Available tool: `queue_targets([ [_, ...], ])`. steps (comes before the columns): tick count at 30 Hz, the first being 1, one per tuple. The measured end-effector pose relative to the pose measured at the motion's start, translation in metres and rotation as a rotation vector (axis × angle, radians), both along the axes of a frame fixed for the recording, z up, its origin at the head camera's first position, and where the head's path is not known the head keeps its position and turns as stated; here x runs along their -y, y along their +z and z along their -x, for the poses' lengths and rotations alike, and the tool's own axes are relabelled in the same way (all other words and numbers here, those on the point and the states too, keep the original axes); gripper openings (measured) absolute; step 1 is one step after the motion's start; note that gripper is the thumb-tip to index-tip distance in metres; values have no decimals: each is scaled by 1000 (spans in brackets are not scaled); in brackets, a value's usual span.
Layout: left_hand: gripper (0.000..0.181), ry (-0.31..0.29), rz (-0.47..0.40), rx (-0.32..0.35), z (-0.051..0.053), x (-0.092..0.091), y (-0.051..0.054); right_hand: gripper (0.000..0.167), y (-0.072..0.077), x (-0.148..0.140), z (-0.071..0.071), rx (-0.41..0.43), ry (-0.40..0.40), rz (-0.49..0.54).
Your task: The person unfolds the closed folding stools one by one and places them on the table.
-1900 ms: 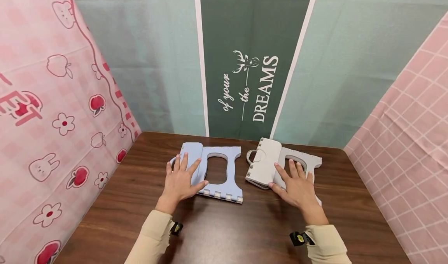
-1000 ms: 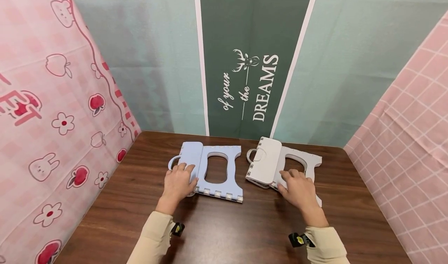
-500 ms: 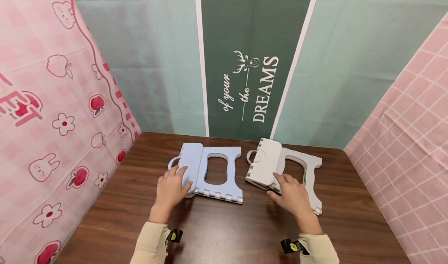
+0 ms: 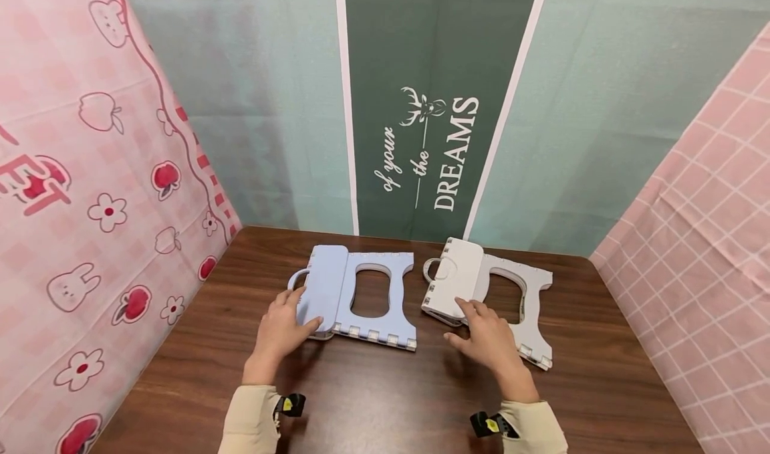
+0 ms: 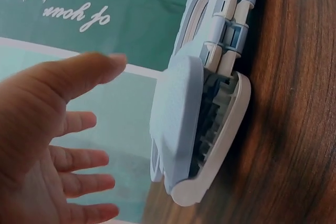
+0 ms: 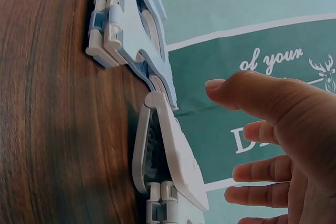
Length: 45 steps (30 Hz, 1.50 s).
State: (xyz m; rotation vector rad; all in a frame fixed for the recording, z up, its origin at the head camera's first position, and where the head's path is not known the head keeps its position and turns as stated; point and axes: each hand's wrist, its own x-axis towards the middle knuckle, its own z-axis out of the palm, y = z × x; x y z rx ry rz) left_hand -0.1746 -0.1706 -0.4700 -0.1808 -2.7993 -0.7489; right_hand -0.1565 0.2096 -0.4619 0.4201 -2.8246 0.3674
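A light blue folding stool (image 4: 375,323) lies folded flat on the table, its loop handle pointing left. To its right is a white folding stool (image 4: 454,287), lying folded at a slight slant. My left hand (image 4: 278,330) is over the near left corner of the blue stool, fingers spread and loosely bent. In the left wrist view a gap shows between that hand and the blue stool (image 5: 176,114). My right hand (image 4: 490,340) is over the near part of the white stool, fingers relaxed. The right wrist view shows it apart from the white stool (image 6: 181,156).
Both stools rest on a dark wooden table (image 4: 373,400). A green curtain (image 4: 445,53) with printed lettering hangs behind it. Pink patterned cloths stand at the left (image 4: 138,193) and the right (image 4: 716,227).
Both hands have drawn back toward the person and to the left, uncovering more of each stool. Their fingers spread, bent, then loosened again. The stools have stayed in place.
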Motion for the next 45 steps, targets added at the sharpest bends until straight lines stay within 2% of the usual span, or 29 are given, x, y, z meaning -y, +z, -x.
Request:
queue_targets([
  [4,81,-41,-75,29,0,6,-2,72,-1,5,1,5,16,11],
  [8,86,-57,-122,55,0,9,-5,72,-3,8,2,-6,37,15],
  [14,90,-58,-162,103,2,15,-8,72,-4,15,4,-15,58,24],
  [23,99,-45,-188,157,4,23,-14,73,-10,26,7,60,67,31],
  [34,112,-60,-304,200,8,32,-31,78,-23,41,14,107,107,94],
  [41,114,-11,-307,226,9,33,-41,78,-31,50,15,164,116,95],
  [45,113,21,-288,241,10,31,-44,78,-37,55,17,183,123,102],
])
